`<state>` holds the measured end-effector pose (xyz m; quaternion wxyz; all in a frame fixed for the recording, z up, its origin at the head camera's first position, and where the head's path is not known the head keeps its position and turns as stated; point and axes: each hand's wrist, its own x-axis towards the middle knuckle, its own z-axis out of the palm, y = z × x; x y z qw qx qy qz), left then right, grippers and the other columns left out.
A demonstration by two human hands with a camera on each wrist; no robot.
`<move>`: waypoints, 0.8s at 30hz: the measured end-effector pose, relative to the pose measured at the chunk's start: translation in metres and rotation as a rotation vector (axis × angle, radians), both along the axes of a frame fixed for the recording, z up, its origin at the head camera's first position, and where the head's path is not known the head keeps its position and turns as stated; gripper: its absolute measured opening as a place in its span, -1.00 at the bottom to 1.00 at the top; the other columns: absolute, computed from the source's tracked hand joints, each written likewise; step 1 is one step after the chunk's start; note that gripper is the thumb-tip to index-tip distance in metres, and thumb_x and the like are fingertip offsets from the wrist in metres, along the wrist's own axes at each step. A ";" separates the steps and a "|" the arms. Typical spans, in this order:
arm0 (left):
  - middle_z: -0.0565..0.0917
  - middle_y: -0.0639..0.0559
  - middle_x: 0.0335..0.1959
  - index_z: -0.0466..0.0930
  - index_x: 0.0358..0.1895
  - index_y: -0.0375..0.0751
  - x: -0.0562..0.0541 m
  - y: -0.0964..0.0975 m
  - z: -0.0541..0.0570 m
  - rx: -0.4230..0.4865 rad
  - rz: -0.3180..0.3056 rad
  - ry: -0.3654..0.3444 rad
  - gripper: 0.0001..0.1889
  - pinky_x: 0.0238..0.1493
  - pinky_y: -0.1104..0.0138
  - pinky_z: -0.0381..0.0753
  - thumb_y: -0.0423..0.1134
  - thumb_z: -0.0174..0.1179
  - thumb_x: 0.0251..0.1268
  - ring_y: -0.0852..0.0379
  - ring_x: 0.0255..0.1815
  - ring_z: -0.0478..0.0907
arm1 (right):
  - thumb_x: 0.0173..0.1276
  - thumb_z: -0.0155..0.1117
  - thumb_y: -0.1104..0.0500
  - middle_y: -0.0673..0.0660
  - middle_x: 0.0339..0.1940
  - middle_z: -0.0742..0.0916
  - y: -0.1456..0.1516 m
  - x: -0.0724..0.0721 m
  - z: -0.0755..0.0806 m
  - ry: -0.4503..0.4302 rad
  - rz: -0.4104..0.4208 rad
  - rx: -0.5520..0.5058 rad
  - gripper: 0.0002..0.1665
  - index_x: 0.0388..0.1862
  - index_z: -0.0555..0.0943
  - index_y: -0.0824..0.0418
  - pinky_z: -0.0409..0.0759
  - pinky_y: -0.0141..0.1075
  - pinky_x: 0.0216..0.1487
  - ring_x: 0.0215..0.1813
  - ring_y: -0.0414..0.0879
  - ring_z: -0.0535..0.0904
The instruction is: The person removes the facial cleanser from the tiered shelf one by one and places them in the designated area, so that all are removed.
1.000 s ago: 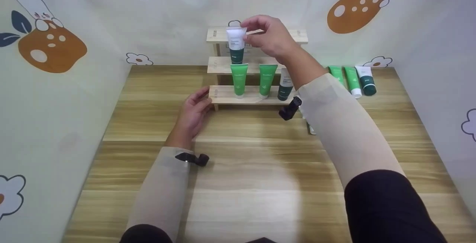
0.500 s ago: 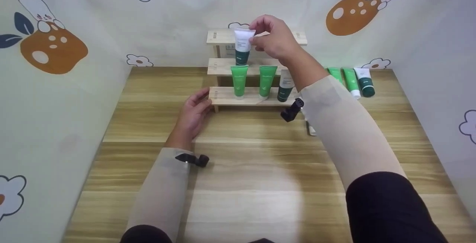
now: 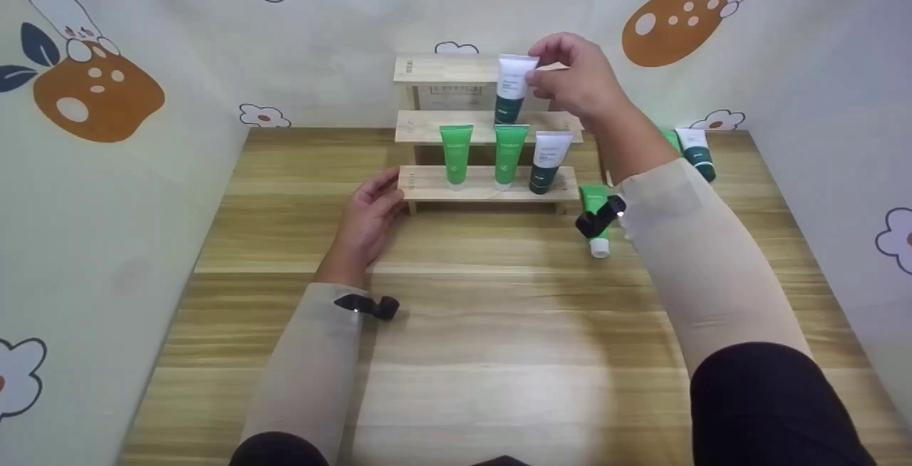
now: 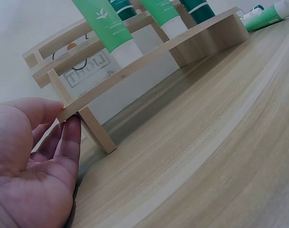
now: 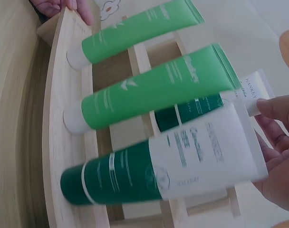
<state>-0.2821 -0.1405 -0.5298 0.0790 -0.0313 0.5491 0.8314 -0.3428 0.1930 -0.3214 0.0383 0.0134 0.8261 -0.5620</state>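
Observation:
My right hand [image 3: 581, 78] pinches the crimped end of a white tube with a dark green cap [image 3: 511, 88], upright over the middle step of a three-step wooden display rack [image 3: 424, 184]. On the lowest step stand two green tubes [image 3: 456, 156] [image 5: 139, 35] and another white-and-dark-green tube [image 3: 550, 159]. In the right wrist view the pinched tube is partly hidden behind the front ones. My left hand [image 3: 370, 216] grips the left end of the lowest step, thumb on top and fingers beneath, as the left wrist view shows.
A green tube [image 3: 595, 224] lies on the wooden table right of the rack, partly behind the wrist camera. Farther right, another white-and-dark-green tube [image 3: 696, 152] lies beside a green one [image 3: 671, 140], near the back wall. Patterned cloth walls stand at the back and sides.
My right hand has moved the pinched tube rightward along the middle step, from above the left green tube to behind the second one. My left hand stays on the rack.

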 end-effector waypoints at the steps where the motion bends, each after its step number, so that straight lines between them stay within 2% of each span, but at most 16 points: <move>1: 0.40 -0.17 0.62 0.37 0.56 -0.34 0.000 0.000 -0.001 0.005 0.003 0.000 -0.44 0.36 0.33 0.65 -0.53 0.14 0.55 0.05 0.44 0.53 | 0.51 0.43 0.16 -0.01 0.16 0.65 0.005 0.001 -0.001 0.004 -0.005 -0.009 -0.66 0.20 0.63 -0.03 0.76 -0.27 0.11 0.18 0.02 0.65; 4: 0.42 -0.16 0.60 0.38 0.55 -0.33 0.000 0.002 -0.001 0.004 0.012 -0.003 -0.44 0.34 0.34 0.67 -0.54 0.14 0.54 0.06 0.41 0.54 | 0.51 0.43 0.16 0.01 0.14 0.65 0.021 0.005 -0.004 0.018 -0.022 -0.031 -0.66 0.20 0.63 0.00 0.76 -0.24 0.24 0.24 0.02 0.64; 8: 0.42 -0.14 0.61 0.39 0.55 -0.32 0.001 0.003 0.000 -0.010 0.009 -0.003 -0.44 0.42 0.31 0.64 -0.53 0.15 0.53 0.04 0.45 0.53 | 0.49 0.45 0.16 0.02 0.16 0.65 0.041 0.011 -0.007 0.020 -0.063 -0.077 -0.63 0.22 0.64 0.01 0.69 -0.15 0.43 0.33 0.03 0.61; 14: 0.40 -0.12 0.63 0.37 0.56 -0.29 0.001 0.001 0.002 -0.028 0.008 -0.015 -0.43 0.51 0.25 0.58 -0.52 0.14 0.54 0.00 0.50 0.51 | 0.47 0.47 0.16 0.04 0.17 0.68 0.069 0.022 -0.012 0.036 -0.150 -0.162 -0.61 0.23 0.66 0.02 0.73 -0.22 0.32 0.27 0.01 0.66; 19: 0.38 -0.11 0.65 0.34 0.59 -0.28 0.001 0.000 0.003 -0.023 -0.001 -0.025 -0.42 0.54 0.25 0.56 -0.51 0.12 0.56 0.00 0.53 0.49 | 0.40 0.55 0.15 0.03 0.19 0.68 0.091 0.034 -0.019 0.053 -0.241 -0.286 -0.53 0.24 0.65 0.05 0.73 -0.23 0.26 0.30 -0.01 0.62; 24: 0.37 -0.10 0.65 0.34 0.59 -0.28 0.001 0.001 0.004 -0.025 -0.007 -0.030 -0.42 0.52 0.27 0.56 -0.51 0.12 0.56 0.02 0.52 0.48 | 0.38 0.56 0.15 0.05 0.20 0.69 0.114 0.048 -0.035 0.115 -0.300 -0.395 -0.51 0.25 0.64 0.07 0.72 -0.19 0.27 0.32 -0.01 0.59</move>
